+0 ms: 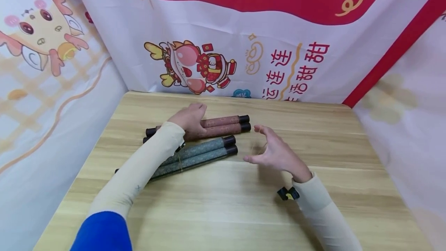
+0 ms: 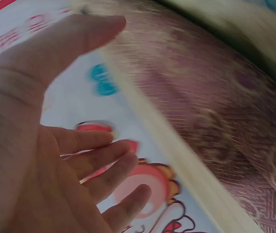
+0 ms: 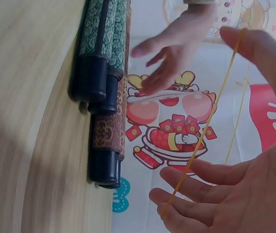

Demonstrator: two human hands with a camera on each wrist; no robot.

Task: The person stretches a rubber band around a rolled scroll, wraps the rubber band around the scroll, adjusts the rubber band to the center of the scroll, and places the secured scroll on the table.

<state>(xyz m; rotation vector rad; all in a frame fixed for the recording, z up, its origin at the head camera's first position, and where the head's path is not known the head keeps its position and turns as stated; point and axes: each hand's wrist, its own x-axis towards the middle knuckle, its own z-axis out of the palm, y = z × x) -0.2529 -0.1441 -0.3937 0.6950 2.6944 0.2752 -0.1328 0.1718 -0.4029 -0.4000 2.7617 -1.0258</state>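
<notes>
From where I stand, the person's right hand [image 1: 278,152] is held with thumb and fingers spread wide, and a thin yellow rubber band [image 3: 205,128] is stretched across them, looped from the thumb to the far fingers. Just to the left of those fingertips are the dark right-hand ends of 2 brown patterned rolls [image 1: 224,129], lying side by side on the wooden table [image 1: 223,212].

The left hand [image 1: 189,121] is over the middle of the brown rolls, its thumb well away from its 4 loosely stretched fingers; it grips nothing, though I can't quite tell whether it brushes the rolls.

Nearer the person than the left fingers, beneath that wrist, lie 2 green patterned rolls [image 1: 209,155] with dark ends, a thin tie [image 1: 180,162] around them. They sit just beside the brown pair. Beyond the left fingers, past the table's far edge, hangs a white and red cloth [image 1: 244,22] with a cartoon dragon [image 1: 188,67].
</notes>
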